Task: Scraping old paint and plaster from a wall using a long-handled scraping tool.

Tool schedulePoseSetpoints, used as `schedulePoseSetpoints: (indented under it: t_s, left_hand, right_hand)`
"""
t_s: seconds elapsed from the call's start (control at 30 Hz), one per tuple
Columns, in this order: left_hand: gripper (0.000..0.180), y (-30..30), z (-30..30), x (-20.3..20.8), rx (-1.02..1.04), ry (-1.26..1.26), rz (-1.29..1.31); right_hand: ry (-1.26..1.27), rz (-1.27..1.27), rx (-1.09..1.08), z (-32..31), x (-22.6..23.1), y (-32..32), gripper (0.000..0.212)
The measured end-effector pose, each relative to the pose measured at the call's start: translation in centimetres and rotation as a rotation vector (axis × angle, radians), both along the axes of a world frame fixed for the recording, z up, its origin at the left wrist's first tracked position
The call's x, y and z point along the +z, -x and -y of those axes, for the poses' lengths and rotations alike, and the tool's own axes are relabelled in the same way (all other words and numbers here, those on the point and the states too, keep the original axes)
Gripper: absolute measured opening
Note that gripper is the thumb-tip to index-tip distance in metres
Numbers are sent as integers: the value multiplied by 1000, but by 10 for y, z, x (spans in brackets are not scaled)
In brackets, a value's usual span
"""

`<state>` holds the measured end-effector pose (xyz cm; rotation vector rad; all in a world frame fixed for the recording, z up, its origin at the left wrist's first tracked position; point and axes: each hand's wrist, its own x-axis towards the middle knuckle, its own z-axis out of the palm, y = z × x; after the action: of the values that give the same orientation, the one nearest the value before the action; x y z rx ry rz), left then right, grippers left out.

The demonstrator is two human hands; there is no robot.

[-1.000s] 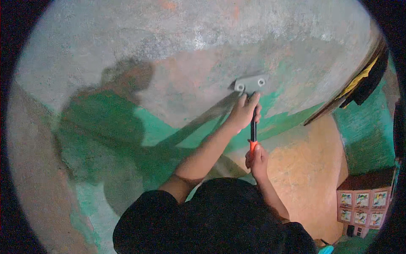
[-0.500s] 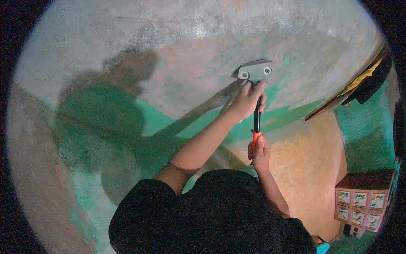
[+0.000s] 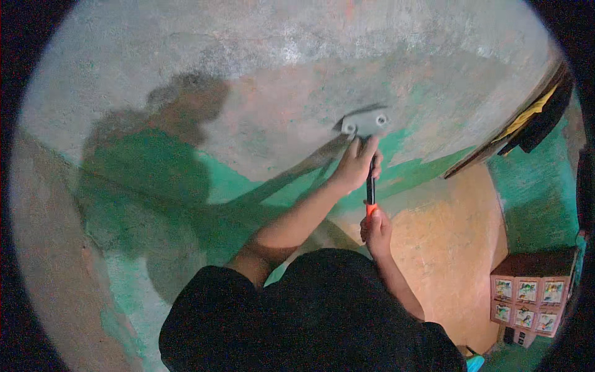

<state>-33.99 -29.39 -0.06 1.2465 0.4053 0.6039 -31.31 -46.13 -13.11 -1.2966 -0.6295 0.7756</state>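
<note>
A long-handled scraper [image 3: 365, 119] with a flat grey head, two round screws, a black shaft and an orange grip is held up against the wall [image 3: 279, 111]. My left hand [image 3: 357, 166] is closed around the shaft just under the head, its fingers pressed near the plate. Lower down, my right hand [image 3: 377, 234] wraps the orange grip [image 3: 371, 209]. The head's far edge lies at the grey patch of wall, and the motion blurs it a little. Around it the surface shows patchy grey, pinkish and green paint.
At the right, a dark shelf or ledge [image 3: 471, 162] carries yellow and black cloth [image 3: 536, 118]. A pinkish drawer cabinet [image 3: 527, 297] with pictures on its fronts stands at the lower right. My shadow falls across the wall on the left.
Both hands have drawn the scraper down the wall and slightly to the left, toward me. Their hold on it stays the same.
</note>
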Motion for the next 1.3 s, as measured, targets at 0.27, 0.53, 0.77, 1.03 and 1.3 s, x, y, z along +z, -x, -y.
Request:
schedulePoseSetpoints:
  t_s: [0.27, 0.53, 0.77, 1.03, 1.3]
  left_hand:
    - [36, -5, -7, 18, -32, -54, 78]
    - [40, 2, -5, 0, -23, 56, 88]
    - [34, 6, -9, -12, -73, 40, 59]
    - [45, 18, -5, 9, -64, -41, 117]
    - [59, 32, -21, 22, -138, -64, 180]
  right_hand:
    - [-41, -2, -26, -9, 29, 2, 41]
    - [-14, -62, 31, -9, 22, 5, 41]
    - [28, -49, 37, -9, 13, 5, 44]
    - [-55, -75, 87, -4, 16, 8, 43]
    - [-70, 85, 95, -20, 57, 21, 39]
